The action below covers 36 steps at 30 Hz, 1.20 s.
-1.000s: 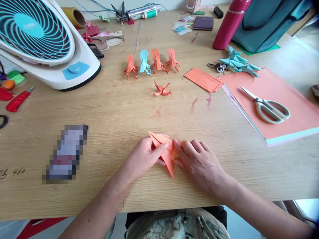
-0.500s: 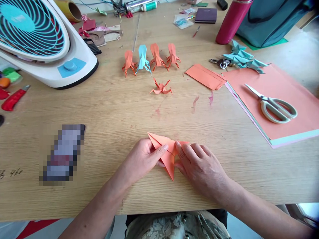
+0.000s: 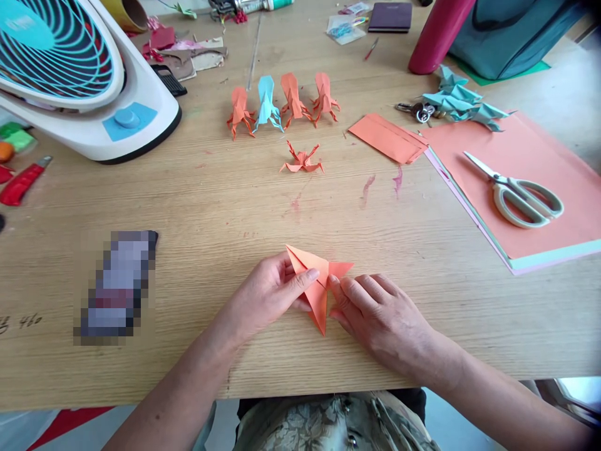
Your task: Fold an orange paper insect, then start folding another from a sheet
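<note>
A folded orange origami paper with pointed corners is held just above the table's near edge. My left hand grips it from the left, thumb flat on top and fingers underneath. At its right side, my right hand pinches the paper's edge near the middle, the fingers curled. A pointed flap sticks out to the right above my right fingertips. Beyond my hands lies a small orange origami figure with thin legs. Behind it several finished origami figures stand in a row, among them a light blue one.
On the right, scissors lie on orange paper sheets, beside folded orange strips and teal origami pieces. A blurred phone lies left. A fan, a red cutter and a magenta bottle stand or lie farther out.
My right fingers have shifted slightly down along the paper's edge, and more of the right flap shows. The whole view has tilted a little downward.
</note>
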Available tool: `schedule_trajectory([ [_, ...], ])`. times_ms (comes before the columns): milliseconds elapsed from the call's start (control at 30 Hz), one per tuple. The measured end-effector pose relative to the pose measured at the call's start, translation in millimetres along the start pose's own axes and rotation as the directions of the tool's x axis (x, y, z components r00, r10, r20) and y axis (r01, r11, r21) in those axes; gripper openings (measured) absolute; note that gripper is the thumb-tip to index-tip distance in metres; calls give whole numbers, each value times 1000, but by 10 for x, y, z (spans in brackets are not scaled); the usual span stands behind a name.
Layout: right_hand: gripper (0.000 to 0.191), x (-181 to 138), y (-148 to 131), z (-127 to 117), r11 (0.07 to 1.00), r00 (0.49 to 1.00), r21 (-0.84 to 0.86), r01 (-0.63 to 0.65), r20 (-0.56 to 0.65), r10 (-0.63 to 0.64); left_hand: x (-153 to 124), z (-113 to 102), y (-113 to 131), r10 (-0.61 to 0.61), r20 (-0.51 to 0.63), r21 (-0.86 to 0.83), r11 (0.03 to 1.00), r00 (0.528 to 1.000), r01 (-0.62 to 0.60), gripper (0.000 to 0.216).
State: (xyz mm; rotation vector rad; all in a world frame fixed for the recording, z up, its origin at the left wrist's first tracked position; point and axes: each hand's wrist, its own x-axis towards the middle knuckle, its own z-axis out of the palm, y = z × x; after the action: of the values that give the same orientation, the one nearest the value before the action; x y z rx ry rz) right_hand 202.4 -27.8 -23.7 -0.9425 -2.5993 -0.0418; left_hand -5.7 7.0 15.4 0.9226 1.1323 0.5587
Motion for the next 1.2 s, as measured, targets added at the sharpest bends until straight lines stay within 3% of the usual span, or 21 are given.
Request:
schedule_trajectory([
  [467, 23, -22, 26, -79, 989, 992, 85, 123, 27, -126, -6, -53, -23, 72, 87, -18, 997, 994, -71, 55],
  [600, 19, -11, 16, -73, 987, 987, 74, 145, 54, -150, 14, -33, -38, 47, 64, 15, 999, 997, -48, 37],
  [700, 18, 1, -15, -91, 975, 980, 103, 197, 20, -200, 30, 15, -73, 81, 44, 147, 985, 996, -87, 18],
  [833, 21, -27, -52, -160, 913, 931, 187, 362, -114, -346, 19, 100, -176, 317, 12, 443, 849, 948, -289, 18],
  [967, 21, -87, -36, -237, 874, 862, 132, 467, -288, -417, -7, 176, -249, 410, 69, 659, 666, 909, -351, 19],
  [1067, 14, -114, 17, -267, 921, 886, 121, 371, -341, -313, 11, 195, -252, 441, 131, 747, 545, 888, -381, 23],
  [1133, 15, -116, 64, -262, 964, 934, 171, 205, -330, -140, 47, 193, -231, 445, 161, 769, 503, 881, -395, 34],
  [1200, 24, -109, 111, -239, 972, 947, 234, -13, -310, 87, 93, 189, -192, 435, 171, 785, 483, 884, -389, 44],
])
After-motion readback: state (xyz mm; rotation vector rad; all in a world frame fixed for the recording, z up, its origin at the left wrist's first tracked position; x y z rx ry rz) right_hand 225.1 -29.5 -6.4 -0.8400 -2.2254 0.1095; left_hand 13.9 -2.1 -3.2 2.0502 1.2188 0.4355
